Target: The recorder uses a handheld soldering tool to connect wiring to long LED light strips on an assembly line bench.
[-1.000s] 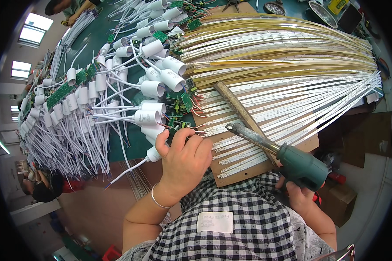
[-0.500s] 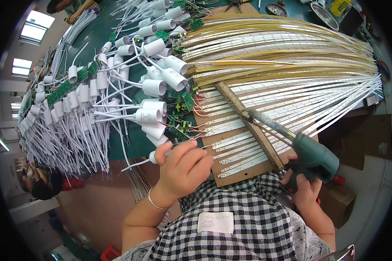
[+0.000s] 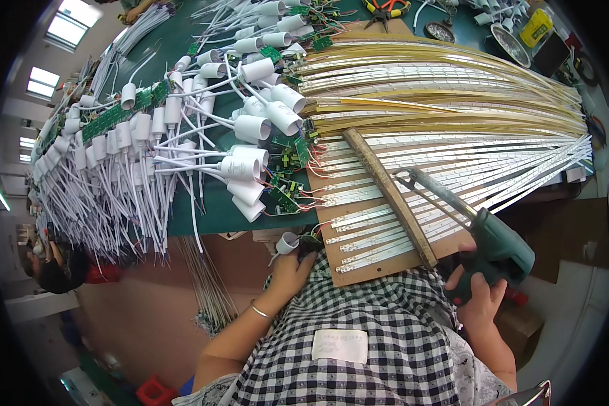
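My right hand point(image 3: 479, 298) grips a green soldering gun point(image 3: 501, 247). Its metal barrel points up and left, and the tip hovers over the white LED strips point(image 3: 365, 227) beside a wooden bar point(image 3: 392, 199). Below the table edge, my left hand point(image 3: 292, 274) is closed around a white cylindrical lamp cap point(image 3: 286, 243) with a small green circuit board point(image 3: 311, 237) at its side; some fingers are hidden. A thin red wire runs from near this board towards the strips. The strips lie side by side on a brown board point(image 3: 352, 276), under the bar.
White caps with cables point(image 3: 122, 176) and green boards heap on the left of the table point(image 3: 216, 223). Yellow-edged strips point(image 3: 419, 88) fan out at the back. Pliers point(image 3: 386, 12), a metal dish point(image 3: 509, 46) and a yellow bottle point(image 3: 536, 27) lie farther off. Other people work at left.
My left hand has lowered towards my apron and now holds a lamp cap. The soldering gun has shifted slightly right and down, its tip now away from the wooden bar's middle.
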A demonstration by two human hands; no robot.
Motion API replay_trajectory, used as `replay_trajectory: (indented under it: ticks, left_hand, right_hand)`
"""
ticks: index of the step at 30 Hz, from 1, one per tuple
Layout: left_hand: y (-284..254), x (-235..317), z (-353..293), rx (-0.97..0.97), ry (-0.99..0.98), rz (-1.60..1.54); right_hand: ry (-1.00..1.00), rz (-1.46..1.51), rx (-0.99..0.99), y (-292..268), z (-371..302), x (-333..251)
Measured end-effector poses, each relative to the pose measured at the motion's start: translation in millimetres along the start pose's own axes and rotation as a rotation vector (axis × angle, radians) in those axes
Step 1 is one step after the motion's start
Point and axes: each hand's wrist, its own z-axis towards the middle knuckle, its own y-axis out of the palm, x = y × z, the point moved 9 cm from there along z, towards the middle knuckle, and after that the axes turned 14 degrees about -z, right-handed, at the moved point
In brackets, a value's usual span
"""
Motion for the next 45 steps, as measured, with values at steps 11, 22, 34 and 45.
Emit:
replay_trajectory:
  ticks: [11,22,34,45]
  left_hand:
    - [25,18,0,-0.355,-0.029,0.414]
    - [12,22,-54,-0.380,-0.058,0.650]
    - [223,78,76,-0.222,0.620,0.228]
    - [245,129,-17,-1.131,0.422,0.086]
  right_hand:
    - [-0.074,0.010,0.036,-15,-22,-13]
    - [-0.078,0.133,0.186,-45,-54,-10]
    - [-0.134,0.172,0.332,-75,-107,6]
    - [-0.207,0.109,0.382,-64,-112,-9]
